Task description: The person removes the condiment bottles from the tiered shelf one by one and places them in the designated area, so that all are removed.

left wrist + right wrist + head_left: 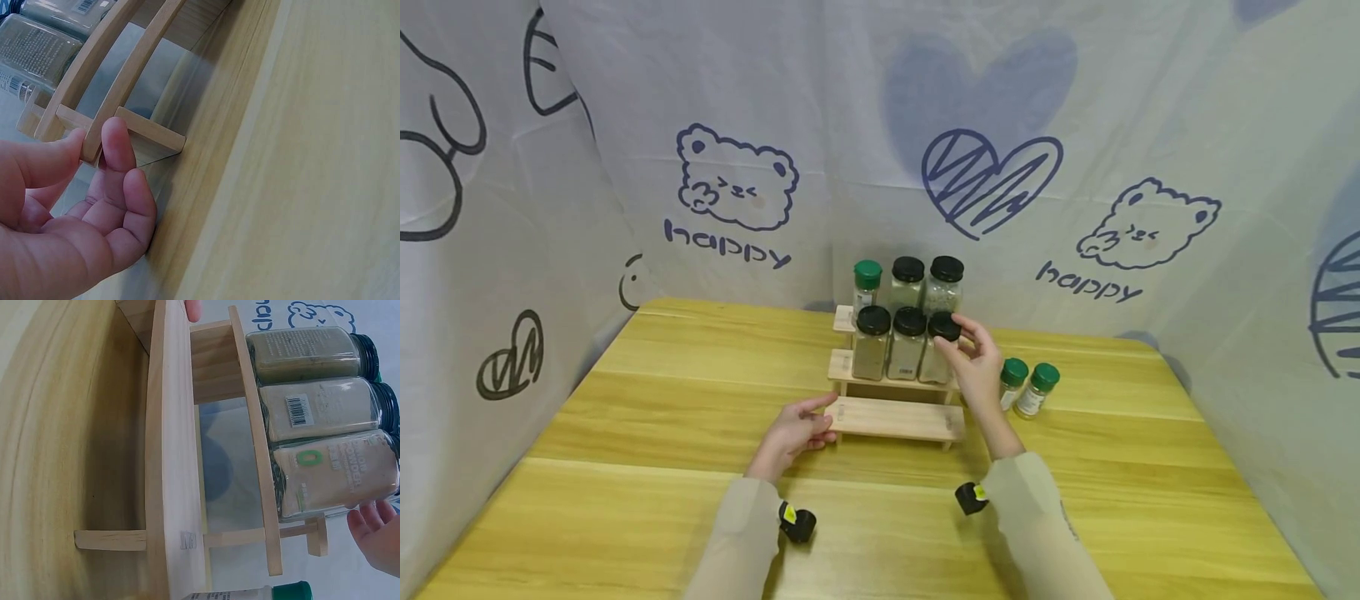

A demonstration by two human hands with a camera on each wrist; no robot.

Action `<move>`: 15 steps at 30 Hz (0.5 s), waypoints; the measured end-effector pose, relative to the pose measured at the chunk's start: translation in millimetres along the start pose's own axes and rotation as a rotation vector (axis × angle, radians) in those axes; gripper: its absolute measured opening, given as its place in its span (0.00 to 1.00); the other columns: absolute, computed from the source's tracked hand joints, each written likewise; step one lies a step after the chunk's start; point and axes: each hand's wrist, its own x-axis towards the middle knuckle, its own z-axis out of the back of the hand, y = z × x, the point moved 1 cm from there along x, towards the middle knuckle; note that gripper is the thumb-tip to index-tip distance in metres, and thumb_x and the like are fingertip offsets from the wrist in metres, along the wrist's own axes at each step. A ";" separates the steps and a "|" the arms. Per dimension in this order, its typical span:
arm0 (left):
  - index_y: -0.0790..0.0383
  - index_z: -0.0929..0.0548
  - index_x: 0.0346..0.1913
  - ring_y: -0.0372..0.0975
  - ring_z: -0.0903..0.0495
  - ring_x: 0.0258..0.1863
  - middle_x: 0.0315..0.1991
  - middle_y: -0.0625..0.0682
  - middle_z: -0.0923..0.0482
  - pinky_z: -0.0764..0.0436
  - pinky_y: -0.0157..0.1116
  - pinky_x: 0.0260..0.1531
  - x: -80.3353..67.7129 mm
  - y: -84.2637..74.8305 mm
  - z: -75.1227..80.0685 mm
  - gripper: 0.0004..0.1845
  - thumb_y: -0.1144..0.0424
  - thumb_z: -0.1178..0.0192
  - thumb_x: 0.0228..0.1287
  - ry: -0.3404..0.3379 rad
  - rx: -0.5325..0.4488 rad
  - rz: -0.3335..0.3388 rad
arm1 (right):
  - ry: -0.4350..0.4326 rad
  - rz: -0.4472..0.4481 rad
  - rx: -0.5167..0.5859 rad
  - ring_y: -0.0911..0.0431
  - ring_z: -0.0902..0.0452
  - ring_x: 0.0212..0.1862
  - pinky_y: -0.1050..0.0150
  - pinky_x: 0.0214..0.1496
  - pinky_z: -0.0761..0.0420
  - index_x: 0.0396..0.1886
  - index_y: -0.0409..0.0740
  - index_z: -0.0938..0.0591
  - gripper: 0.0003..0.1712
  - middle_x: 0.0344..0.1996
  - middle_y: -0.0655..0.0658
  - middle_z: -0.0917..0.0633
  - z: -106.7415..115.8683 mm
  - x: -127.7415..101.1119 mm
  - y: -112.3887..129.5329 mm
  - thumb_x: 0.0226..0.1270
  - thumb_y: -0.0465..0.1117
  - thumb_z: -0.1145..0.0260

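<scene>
We see a little wooden rack (pixel 895 417) with three steps standing on a yellow wooden table (pixel 625 417). Behind the table hangs a white cloth (pixel 1075 125) with blue bears and hearts on it.

The right hand (pixel 977 367) reaches up to the middle step. Its fingers are curled round a jar with a black lid (pixel 942 346), the one at the right end of that row. From the right wrist view we see the fingertips (pixel 375 519) touching the side of this jar, which sits on the step with two more black-lid jars (pixel 891 342) next to it.

The left hand (pixel 793 429) rests on the table at the left end of the bottom step. In the left wrist view its thumb (pixel 50 156) and first finger (pixel 115 147) pinch the end of the rack's thin wooden bar, and the other fingers are softly bent.

On the top step stand three jars in a row. The left one has a green lid (pixel 867 287), and the other two (pixel 928 283) have black lids.

Two more green-lid jars (pixel 1026 387) stand on the table just to the right of the rack, close to the right hand but not touching it.

The bottom step holds no jars.
</scene>
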 end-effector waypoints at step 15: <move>0.66 0.34 0.61 0.37 0.23 0.22 0.24 0.52 0.26 0.26 0.32 0.26 0.5 1.1 0.6 0.23 0.74 0.50 0.62 0.010 -0.007 -0.010 | -0.004 -0.036 -0.069 0.47 0.28 0.44 0.50 0.47 0.29 0.45 0.23 0.26 0.22 0.44 0.30 0.24 -1.4 -0.2 0.8 0.47 0.23 0.33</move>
